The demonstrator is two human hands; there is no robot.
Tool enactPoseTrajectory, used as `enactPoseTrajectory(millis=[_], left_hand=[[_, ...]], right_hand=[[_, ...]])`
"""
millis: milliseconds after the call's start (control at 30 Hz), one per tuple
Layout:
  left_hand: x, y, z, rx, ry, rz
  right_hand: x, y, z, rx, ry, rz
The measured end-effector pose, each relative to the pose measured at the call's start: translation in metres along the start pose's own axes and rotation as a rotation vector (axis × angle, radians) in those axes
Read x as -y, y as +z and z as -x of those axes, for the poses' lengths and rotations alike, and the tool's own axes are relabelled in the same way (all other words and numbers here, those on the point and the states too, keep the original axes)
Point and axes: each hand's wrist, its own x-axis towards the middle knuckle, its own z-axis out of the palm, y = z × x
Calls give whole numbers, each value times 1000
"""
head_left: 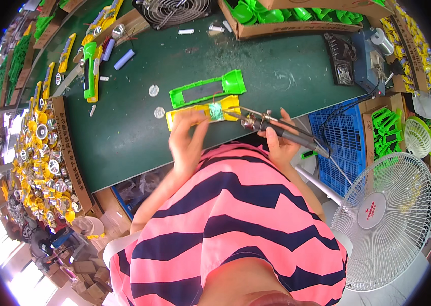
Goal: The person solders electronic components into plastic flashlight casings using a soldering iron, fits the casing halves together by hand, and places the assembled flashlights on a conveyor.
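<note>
A yellow plastic lamp housing (pixel 232 103) lies near the front edge of the green table, with a small green circuit board (pixel 216 111) in it. My left hand (pixel 187 136) is at its left part, fingers bent and closed on the housing. My right hand (pixel 281 140) is wrapped round the dark handle of a soldering iron (pixel 297 136) with a metal feed tube on it. The iron's tip points left at the board's right side. Just behind lies a bright green housing half (pixel 207 88), joined by thin wires. Two round clear discs (pixel 156 101) lie to the left.
On the table's left are a green-and-yellow lamp (pixel 89 71) and blue battery cells (pixel 124 59). A carton of green parts (pixel 292 30) and a metal fan (pixel 174 11) stand behind. A blue-grey soldering station (pixel 369 64) is right; a floor fan (pixel 383 219) stands near me.
</note>
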Motion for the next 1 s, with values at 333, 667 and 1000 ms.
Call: enactPoseTrajectory(millis=[333,667,1000], left_hand=[[19,-65,55,-235,-673,372],[14,-16,-16,178,509,-478],[-1,-16,-20,353,536,-696]], right_hand=[[9,5,-4,-10,23,15],[16,7,-10,-34,3,102],[3,-2,-2,42,-24,165]])
